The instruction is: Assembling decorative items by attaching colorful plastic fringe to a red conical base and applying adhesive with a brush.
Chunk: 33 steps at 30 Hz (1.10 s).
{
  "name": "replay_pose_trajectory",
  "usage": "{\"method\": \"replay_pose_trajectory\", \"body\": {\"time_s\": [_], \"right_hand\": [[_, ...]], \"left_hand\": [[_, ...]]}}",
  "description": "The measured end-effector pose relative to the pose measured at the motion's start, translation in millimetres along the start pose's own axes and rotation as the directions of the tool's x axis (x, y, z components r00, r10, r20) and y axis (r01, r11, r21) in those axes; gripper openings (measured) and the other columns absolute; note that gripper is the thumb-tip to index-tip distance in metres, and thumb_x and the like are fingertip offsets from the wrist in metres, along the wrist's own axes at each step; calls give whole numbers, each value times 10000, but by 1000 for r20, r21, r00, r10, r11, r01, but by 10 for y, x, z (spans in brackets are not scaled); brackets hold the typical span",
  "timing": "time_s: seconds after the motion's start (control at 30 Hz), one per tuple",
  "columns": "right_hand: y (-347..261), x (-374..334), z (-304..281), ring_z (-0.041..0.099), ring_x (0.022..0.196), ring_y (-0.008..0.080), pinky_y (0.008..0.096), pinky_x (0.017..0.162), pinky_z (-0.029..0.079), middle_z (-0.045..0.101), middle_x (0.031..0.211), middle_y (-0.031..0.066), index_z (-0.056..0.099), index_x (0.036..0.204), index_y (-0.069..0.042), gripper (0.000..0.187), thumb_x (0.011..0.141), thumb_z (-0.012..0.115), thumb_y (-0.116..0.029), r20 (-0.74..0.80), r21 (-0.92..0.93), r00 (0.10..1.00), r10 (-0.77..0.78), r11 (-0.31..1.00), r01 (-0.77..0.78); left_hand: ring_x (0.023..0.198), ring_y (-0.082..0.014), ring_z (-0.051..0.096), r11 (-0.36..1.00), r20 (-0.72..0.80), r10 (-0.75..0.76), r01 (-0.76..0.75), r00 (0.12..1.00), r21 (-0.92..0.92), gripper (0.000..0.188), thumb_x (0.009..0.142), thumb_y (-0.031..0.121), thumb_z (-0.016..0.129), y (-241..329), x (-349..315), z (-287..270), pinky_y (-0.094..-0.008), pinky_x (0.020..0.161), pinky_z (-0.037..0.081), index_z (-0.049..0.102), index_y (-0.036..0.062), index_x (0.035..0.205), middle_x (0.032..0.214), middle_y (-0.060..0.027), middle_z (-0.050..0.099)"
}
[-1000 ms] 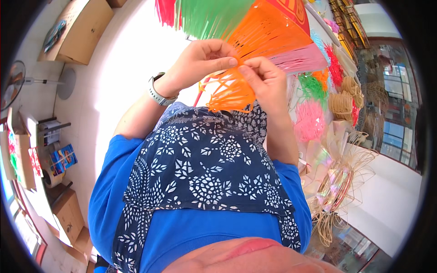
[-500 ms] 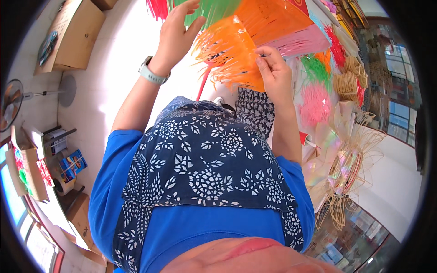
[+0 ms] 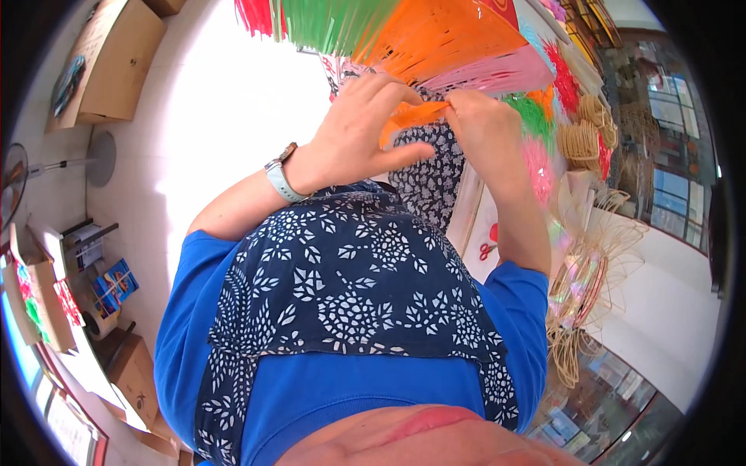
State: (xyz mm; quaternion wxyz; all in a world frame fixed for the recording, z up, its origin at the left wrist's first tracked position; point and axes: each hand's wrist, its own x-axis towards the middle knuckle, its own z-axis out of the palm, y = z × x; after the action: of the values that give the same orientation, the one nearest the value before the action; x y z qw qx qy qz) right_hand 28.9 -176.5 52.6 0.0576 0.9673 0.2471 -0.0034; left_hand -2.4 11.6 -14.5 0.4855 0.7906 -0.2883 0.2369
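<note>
My right hand point(image 3: 486, 128) pinches one end of a gathered orange fringed sheet point(image 3: 420, 115), thin and shiny like film or paper. The sheet is bunched into a narrow band between my hands. Beside its other end is my left hand point(image 3: 353, 132), with the thumb stretched away from the bent fingers; part of the orange sheet passes behind this hand and is hidden. Just beyond my hands hang larger fringes in orange point(image 3: 447, 35), green point(image 3: 334, 27) and pink point(image 3: 497, 71).
On the right lie coiled tan cords point(image 3: 579, 141), a green fringe bundle point(image 3: 530, 115) and a pink one point(image 3: 538, 167). Red-handled scissors point(image 3: 486, 250) rest on a white surface near my right forearm. Cardboard boxes point(image 3: 116, 66) and a fan point(image 3: 15, 175) stand at left.
The orange sheet, spread wide before, is now gathered into a narrow band. My left hand has come down and right, close to my right hand. The scissors now show.
</note>
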Motion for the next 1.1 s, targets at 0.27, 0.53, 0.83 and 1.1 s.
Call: {"method": "replay_pose_trajectory", "body": {"time_s": [0.27,0.53,0.83,1.1], "right_hand": [[447,157,-5,593,709,274,391,617,470,592,741,103,620,691,-22,127,718,660,-140,-232,249,898,-373,870,425],[1256,119,317,634,739,208,283,651,482,657,807,117,668,885,10,129,770,636,-41,-144,804,982,-122,565,187],[1598,153,413,609,710,132,246,629,476,624,752,73,660,851,11,96,755,656,9,-192,878,981,30,452,158],[1594,295,377,555,661,52,204,592,435,628,756,13,634,817,13,66,811,658,-49,-112,963,935,338,270,18]], "left_hand": [[678,-215,613,989,41,-135,132,990,58,64,757,70,674,-67,333,283,-305,670,472,652,59,816,739,-74,644],[710,-153,657,937,112,-329,339,938,-87,127,785,55,671,-103,664,294,-250,657,517,689,37,909,802,-70,686],[660,-169,646,920,94,-391,385,916,71,141,787,73,662,-190,865,288,-264,628,512,662,23,919,766,-77,674],[653,-64,587,848,116,-510,521,852,-97,77,776,48,687,-540,1116,-1,-210,616,480,658,15,839,726,-13,655]]}}
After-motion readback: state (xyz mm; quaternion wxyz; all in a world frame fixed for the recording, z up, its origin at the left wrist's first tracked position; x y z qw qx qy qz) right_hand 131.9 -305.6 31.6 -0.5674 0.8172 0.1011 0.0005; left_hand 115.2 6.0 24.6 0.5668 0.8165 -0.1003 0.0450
